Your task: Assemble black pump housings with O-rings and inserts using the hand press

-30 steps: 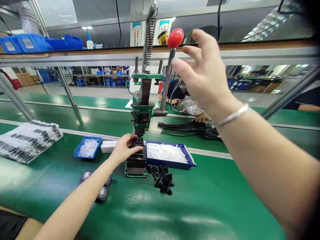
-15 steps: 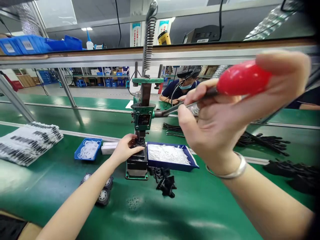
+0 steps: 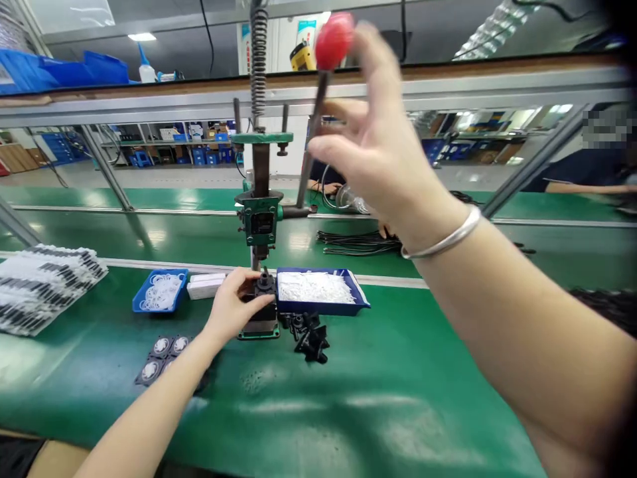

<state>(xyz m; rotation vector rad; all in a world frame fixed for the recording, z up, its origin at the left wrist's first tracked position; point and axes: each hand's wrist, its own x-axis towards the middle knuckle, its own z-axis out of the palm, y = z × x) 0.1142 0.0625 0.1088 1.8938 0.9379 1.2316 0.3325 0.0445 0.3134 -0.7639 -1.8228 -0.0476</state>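
Note:
A green hand press (image 3: 262,219) stands at the middle of the bench, its lever (image 3: 313,133) raised nearly upright and topped by a red knob (image 3: 334,41). My right hand (image 3: 385,126) is around the lever, with a finger against the knob and the thumb near the shaft; motion blurs it. Below the ram, my left hand (image 3: 233,302) pinches a small black plastic part (image 3: 265,284) on the press base. The ram is raised, apart from this part. Several black square fans (image 3: 152,372) with pale round centres lie left of the press, partly behind my left forearm.
A blue tray of white strips (image 3: 318,289) sits right of the press; black parts (image 3: 312,342) lie before it. A small blue tray of white rings (image 3: 162,292), a white box (image 3: 206,285) and stacked pieces (image 3: 47,285) are left. A shelf rail (image 3: 174,113) crosses above.
The lever has swung up from a slant toward me, my right hand moving up and left with it. The ram has risen off the black part. The view has shifted right.

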